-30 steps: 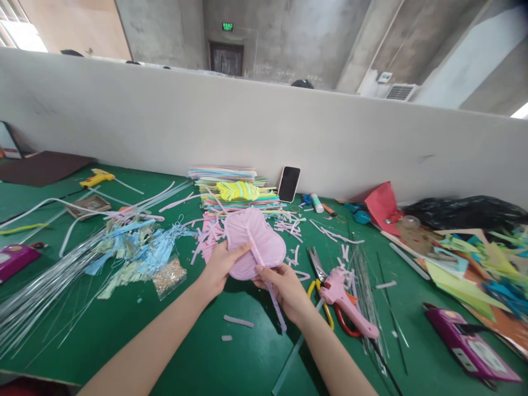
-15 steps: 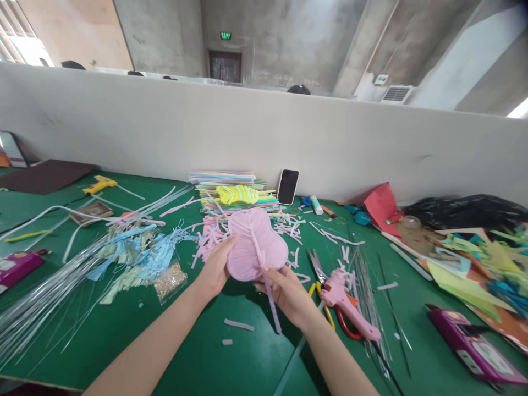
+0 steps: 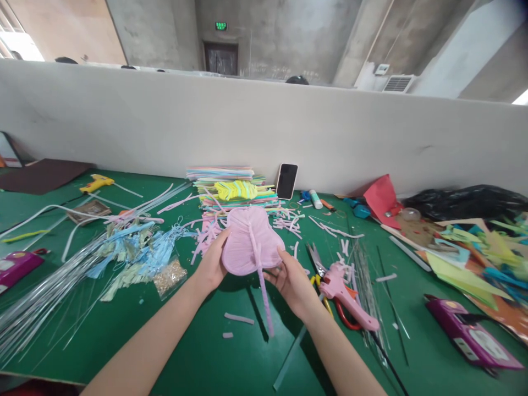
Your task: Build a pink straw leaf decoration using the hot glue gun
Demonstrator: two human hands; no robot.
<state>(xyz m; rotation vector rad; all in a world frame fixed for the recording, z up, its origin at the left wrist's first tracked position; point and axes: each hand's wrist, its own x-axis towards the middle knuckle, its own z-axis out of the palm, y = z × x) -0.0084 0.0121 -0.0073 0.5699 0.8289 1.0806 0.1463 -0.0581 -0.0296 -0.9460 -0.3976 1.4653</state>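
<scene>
A lilac leaf-shaped craft piece (image 3: 270,242), made of fuzzy strips with a raised midrib and a stem hanging toward me, is held above the table. My left hand (image 3: 213,263) grips its left edge, with some fingers hidden underneath. At its lower right edge, my right hand (image 3: 291,278) pinches the piece between thumb and fingers, beside the stem. Two short lilac offcuts (image 3: 239,318) lie on the green table (image 3: 198,360) below. Just right of my right hand are scissors (image 3: 317,261) and a pink glue gun (image 3: 348,301).
Bundled coloured pipe cleaners (image 3: 220,174) and a phone (image 3: 287,181) stand at the back before a white partition (image 3: 206,121). Thin wires (image 3: 53,291), blue tassels (image 3: 152,250) and a bag of beads (image 3: 170,278) lie left. Right are paper scraps (image 3: 457,278) and a purple device (image 3: 474,335).
My right hand has shifted from the stem to the leaf's right edge. The leaf has tilted flatter and moved slightly left, its stem now hanging free.
</scene>
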